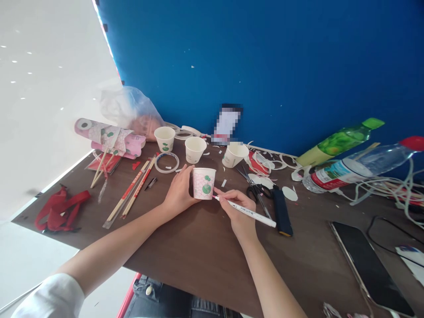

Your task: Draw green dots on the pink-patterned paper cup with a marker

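While one black phone [371,269] lies toward the near right of the desk [185,247], one red strap bundle [62,212] is heaped by its left corner. Farther in, between near and far edges: one pink-patterned cup [198,176], upright, between the hands; base contact with the desk cannot be told. Left hand [180,187]: grip narrow, holding the cup's side. Right hand [241,212]: grip pinched round one white marker [255,215], tip beside the cup's lower wall. Handling, judged: cup very light, paper-thin, easily dented; best taken low, near the stiffer base, with slight pressure. Marker probably light, rigid, smooth; hold just behind the tip. Left of the left hand: wrapped sticks [135,187], at least two packets. Right of the right hand: one dark case [282,212]; black scissors [254,193], number uncertain. Toward the far edge: three plainer cups [193,154], mouths up; cup total four. Far right: two bottles, one green bottle [334,141], one red-capped bottle [338,174], both slanted in view. At the far edge: one blurred screen-like object [227,123].
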### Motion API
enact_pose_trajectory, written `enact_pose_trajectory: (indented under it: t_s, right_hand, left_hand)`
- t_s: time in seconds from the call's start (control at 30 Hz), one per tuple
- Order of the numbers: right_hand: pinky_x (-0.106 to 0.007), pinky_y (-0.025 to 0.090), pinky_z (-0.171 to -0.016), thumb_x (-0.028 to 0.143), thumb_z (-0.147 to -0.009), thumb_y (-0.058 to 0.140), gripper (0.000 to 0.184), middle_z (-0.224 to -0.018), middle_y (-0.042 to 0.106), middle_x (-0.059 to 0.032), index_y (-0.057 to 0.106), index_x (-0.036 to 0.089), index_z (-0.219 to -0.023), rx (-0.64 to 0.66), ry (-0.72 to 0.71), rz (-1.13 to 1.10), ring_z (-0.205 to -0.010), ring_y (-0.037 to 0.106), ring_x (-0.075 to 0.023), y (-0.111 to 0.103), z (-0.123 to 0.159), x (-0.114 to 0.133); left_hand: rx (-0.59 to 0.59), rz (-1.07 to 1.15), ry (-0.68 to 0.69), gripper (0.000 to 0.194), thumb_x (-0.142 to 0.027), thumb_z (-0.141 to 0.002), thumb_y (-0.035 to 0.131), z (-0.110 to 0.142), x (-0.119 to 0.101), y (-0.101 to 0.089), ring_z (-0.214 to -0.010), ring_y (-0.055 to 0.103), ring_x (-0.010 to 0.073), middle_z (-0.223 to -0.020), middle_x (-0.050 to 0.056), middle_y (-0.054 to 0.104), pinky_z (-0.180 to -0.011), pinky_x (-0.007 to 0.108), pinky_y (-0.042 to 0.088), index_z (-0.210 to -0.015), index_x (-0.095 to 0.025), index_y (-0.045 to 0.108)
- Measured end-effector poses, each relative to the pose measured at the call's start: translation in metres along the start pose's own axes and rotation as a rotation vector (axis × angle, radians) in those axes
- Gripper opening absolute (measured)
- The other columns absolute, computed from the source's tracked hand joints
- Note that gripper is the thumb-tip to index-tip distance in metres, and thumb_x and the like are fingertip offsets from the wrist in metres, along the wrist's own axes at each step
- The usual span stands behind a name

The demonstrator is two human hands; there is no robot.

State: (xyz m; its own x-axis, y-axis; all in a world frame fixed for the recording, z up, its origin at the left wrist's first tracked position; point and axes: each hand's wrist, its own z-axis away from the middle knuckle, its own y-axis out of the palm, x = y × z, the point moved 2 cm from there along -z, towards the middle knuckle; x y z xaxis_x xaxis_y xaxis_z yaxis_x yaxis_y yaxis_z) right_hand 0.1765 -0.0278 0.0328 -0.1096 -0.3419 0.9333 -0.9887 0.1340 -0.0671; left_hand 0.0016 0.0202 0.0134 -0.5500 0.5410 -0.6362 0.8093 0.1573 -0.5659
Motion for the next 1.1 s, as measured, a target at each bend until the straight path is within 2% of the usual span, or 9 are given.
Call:
enact_pose_trajectory:
  t_s: [0.2, 0.33, 0.87, 1.0, 1.1]
  right_hand:
    - [-0.033, 0.052, -0.082, 0.023, -0.072, 0.068, 0.011, -0.077, 0.070, -0.0054, 0.061, 0.018, -0.065, 0.027, 0.017, 0.085, -0.098, 0.066, -0.0275, 0.000, 0.002, 0.001]
    - [-0.030, 0.053, -0.079, 0.021, -0.071, 0.067, 0.010, -0.070, 0.068, -0.0038, 0.061, 0.019, -0.064, 0.039, -0.017, 0.116, -0.098, 0.066, -0.0278, 0.002, 0.003, 0.002]
    - [-0.030, 0.052, -0.076, 0.019, -0.070, 0.066, 0.010, -0.071, 0.068, -0.0045, 0.060, 0.019, -0.062, 0.012, 0.005, 0.129, -0.098, 0.066, -0.0288, 0.001, 0.002, 0.000]
    - [-0.037, 0.050, -0.086, 0.022, -0.068, 0.068, 0.013, -0.067, 0.066, -0.0030, 0.059, 0.019, -0.060, -0.001, 0.043, 0.047, -0.102, 0.064, -0.0303, 0.000, -0.001, -0.004]
    - [-0.042, 0.042, -0.099, 0.025, -0.065, 0.072, 0.014, -0.068, 0.065, -0.0010, 0.060, 0.019, -0.062, -0.110, 0.103, -0.132, -0.106, 0.062, -0.0292, -0.004, -0.005, -0.009]
  left_hand:
    - [0.034, -0.003, -0.046, 0.095, -0.052, -0.058, 0.078, -0.001, 0.000, -0.002, -0.128, 0.039, 0.0343, -0.136, 0.016, 0.043, -0.102, 0.047, 0.034, -0.133, -0.019, 0.030]
    - [0.022, -0.008, -0.045, 0.095, -0.053, -0.058, 0.077, -0.001, 0.000, -0.001, -0.125, 0.042, 0.0327, -0.136, 0.015, 0.043, -0.102, 0.046, 0.035, -0.133, -0.018, 0.029]
    - [0.038, 0.005, -0.067, 0.095, -0.051, -0.058, 0.077, 0.000, 0.001, -0.001, -0.129, 0.037, 0.0353, -0.137, 0.016, 0.042, -0.103, 0.049, 0.032, -0.134, -0.019, 0.030]
    - [0.036, 0.007, -0.076, 0.097, -0.054, -0.057, 0.077, 0.000, 0.001, 0.000, -0.133, 0.031, 0.0367, -0.138, 0.016, 0.041, -0.105, 0.050, 0.030, -0.134, -0.019, 0.029]
    - [0.042, -0.006, -0.047, 0.097, -0.053, -0.059, 0.076, 0.002, 0.002, 0.003, -0.136, 0.025, 0.0357, -0.139, 0.015, 0.041, -0.107, 0.051, 0.027, -0.135, -0.019, 0.026]
